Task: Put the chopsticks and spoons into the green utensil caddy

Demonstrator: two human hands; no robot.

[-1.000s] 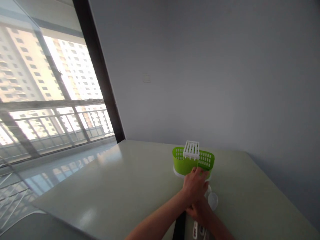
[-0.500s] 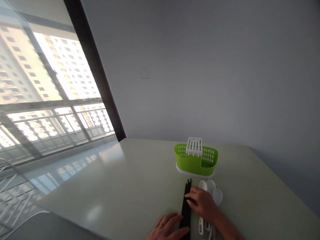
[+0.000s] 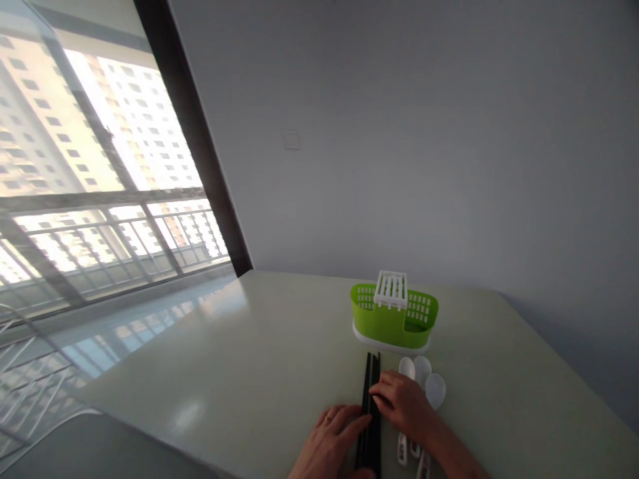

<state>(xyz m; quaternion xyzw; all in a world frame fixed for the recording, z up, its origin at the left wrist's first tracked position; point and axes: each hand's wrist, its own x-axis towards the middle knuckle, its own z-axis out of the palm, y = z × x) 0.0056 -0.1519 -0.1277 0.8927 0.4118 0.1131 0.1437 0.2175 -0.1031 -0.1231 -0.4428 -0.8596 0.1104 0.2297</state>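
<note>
Both hands (image 3: 399, 402) on chopsticks (image 3: 372, 399) near green caddy (image 3: 394, 319)

A single head-worn camera looks forward and slightly downward across a pale glossy table (image 3: 259, 346) toward a plain grey wall (image 3: 424, 133). The view is tilted, so the dark window frame (image 3: 194, 140) leans across the left side. The lower edge cuts off both forearms near the camera. A green perforated plastic caddy (image 3: 394, 318) stands farther off, at mid-distance.
</note>
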